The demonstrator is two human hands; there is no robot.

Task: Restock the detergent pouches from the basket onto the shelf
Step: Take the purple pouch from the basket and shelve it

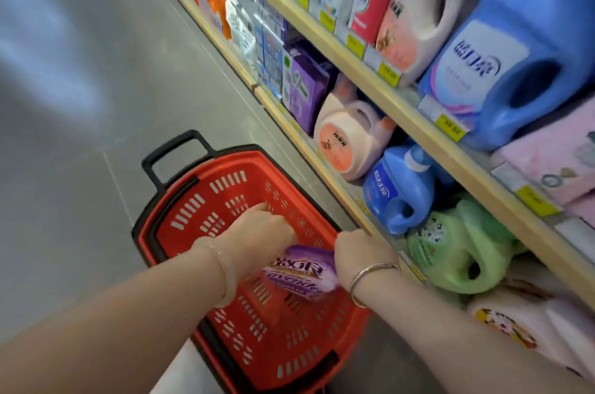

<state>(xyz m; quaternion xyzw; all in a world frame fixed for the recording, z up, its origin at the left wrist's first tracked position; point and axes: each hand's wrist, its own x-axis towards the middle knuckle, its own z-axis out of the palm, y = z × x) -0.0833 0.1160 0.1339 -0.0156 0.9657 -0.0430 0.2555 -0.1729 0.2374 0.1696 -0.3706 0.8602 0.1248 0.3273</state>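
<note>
Hands both down in red slotted plastic basket (225, 200) on grey floor. Left hand (267, 226) and right hand (357, 252) curl fingers round purple lavender detergent pouch (299, 271), inside basket beside wooden shelf edge (322, 165).

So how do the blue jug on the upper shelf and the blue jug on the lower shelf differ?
The upper blue jug stands upright at the shelf's front edge; the lower blue jug looks tipped. The upper one appears far larger in view, though it is nearer the camera. Both are blue, with a white label and a cut-out handle.
</note>
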